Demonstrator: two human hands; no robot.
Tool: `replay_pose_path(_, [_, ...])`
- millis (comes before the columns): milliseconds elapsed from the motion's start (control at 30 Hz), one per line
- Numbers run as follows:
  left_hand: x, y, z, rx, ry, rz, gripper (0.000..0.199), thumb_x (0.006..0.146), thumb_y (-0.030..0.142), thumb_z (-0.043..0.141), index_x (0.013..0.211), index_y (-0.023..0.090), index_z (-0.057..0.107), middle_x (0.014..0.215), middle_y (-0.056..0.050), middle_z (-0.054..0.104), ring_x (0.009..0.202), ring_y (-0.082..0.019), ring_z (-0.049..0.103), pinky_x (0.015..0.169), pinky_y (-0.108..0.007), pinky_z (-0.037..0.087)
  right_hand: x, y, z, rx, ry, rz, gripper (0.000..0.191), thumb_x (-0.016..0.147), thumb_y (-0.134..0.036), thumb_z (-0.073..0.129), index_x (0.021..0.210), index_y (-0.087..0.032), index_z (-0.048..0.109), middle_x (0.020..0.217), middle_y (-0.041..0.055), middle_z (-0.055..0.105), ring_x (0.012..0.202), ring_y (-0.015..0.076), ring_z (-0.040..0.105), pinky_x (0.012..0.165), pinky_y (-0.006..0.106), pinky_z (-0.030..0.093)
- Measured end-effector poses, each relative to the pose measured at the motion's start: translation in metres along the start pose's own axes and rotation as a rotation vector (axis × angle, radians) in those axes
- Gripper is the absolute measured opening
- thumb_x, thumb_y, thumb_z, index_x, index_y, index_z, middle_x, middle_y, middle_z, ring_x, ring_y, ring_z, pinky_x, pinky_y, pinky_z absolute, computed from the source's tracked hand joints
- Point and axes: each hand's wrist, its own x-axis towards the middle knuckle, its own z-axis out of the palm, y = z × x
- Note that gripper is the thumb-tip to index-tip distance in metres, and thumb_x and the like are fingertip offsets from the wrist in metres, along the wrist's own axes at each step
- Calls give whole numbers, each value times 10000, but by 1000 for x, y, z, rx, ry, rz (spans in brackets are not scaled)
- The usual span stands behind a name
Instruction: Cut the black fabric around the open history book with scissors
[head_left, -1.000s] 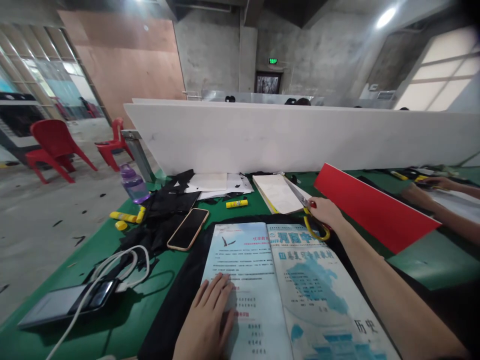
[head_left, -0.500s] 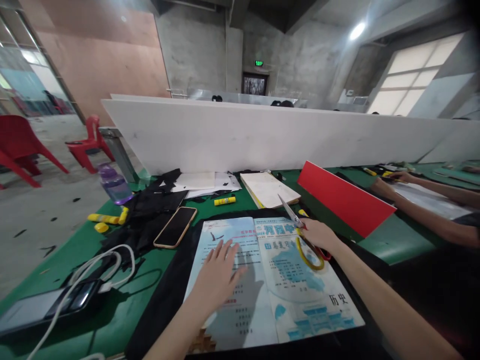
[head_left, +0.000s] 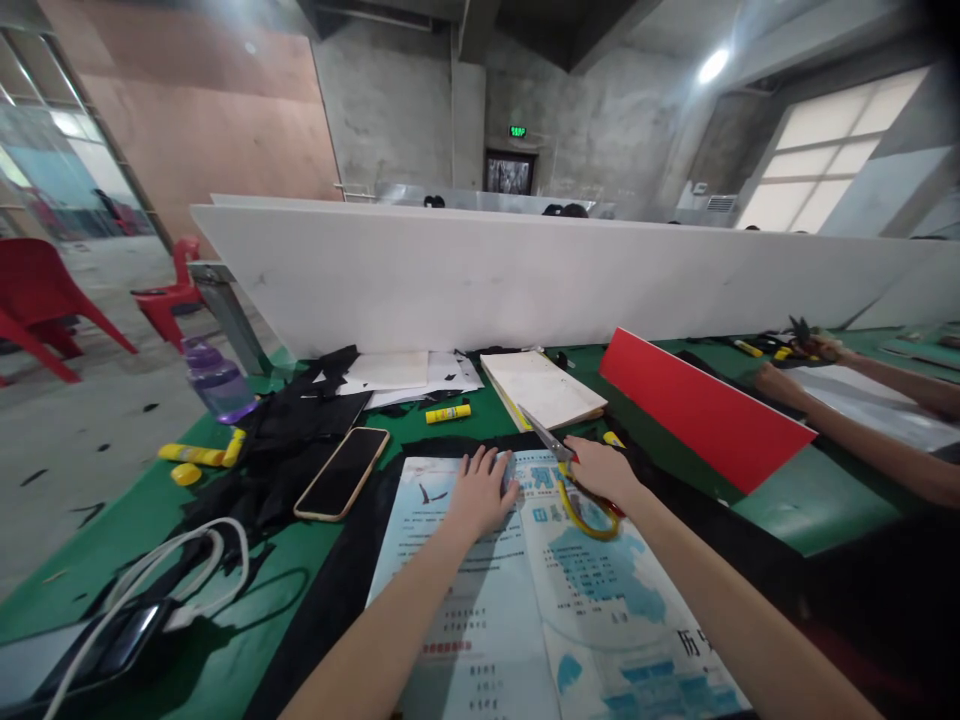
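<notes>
- The booklet (head_left: 517, 590) is pale blue with Chinese printing; it lies unfolded over a black sheet (head_left: 322, 620) on the green bench (head_left: 202, 655).
- The left hand (head_left: 484, 492) rests on it, its grip spread flat.
- The right hand (head_left: 602, 470) has its grip clamped on one pair of scissors (head_left: 551, 441), with yellow and red handles.
- Two red chairs (head_left: 34, 290) stand at left.
- One purple bottle (head_left: 216, 382); its content I cannot tell.

left hand (head_left: 480, 490) on the printed paper (head_left: 570, 620), scissors (head_left: 556, 445) in the right hand (head_left: 604, 470), phone (head_left: 343, 474) and glue stick (head_left: 448, 413) nearby
</notes>
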Motion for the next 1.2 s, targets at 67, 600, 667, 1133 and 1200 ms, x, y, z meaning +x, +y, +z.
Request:
replay_pose_path(67, [-1, -1, 0, -5, 9, -1, 511, 922, 436, 343, 1385, 223, 376, 1408, -92, 444, 1345, -273, 306, 1087, -498, 239, 10, -4, -7, -3, 44, 18, 400, 879, -253, 378, 1245, -248, 538, 1207, 80, 621, 1037, 248, 604, 808, 306, 432])
replay_pose_path(600, [5, -8, 1, -40, -20, -38, 671, 910, 510, 278, 1389, 48, 362, 1463, -160, 351, 1370, -270, 272, 1116, -480, 218, 101, -74, -3, -105, 38, 25, 253, 808, -226, 532, 982, -113, 677, 963, 176, 687, 931, 284, 642, 755, 332, 468])
replay_pose_path(667, [5, -8, 0, -44, -28, -41, 663, 913, 503, 274, 1392, 52, 359, 1466, -158, 347, 1372, -269, 268, 1118, -478, 217, 106, -76, -3, -120, 36, 18, 241, 798, -196, 541, 982, -118, 675, 963, 174, 687, 926, 287, 645, 746, 335, 473])
replay_pose_path(1133, [6, -8, 3, -55, -11, -43, 649, 896, 475, 316, 1385, 51, 368, 1459, -152, 359, 1370, -254, 278, 1126, -467, 209, 111, -15, -9, -156, 25, 129, 268, 822, -193, 509, 1034, -113, 651, 1012, 191, 671, 964, 298, 633, 773, 371, 471])
replay_pose_path(1200, [5, -8, 2, -54, -14, -46, 649, 896, 480, 312, 1383, 56, 372, 1459, -151, 360, 1371, -251, 278, 1126, -463, 209, 111, -6, -12, -144, 13, 152, 270, 813, -200, 522, 1037, -129, 652, 1005, 180, 674, 949, 297, 639, 758, 373, 473])
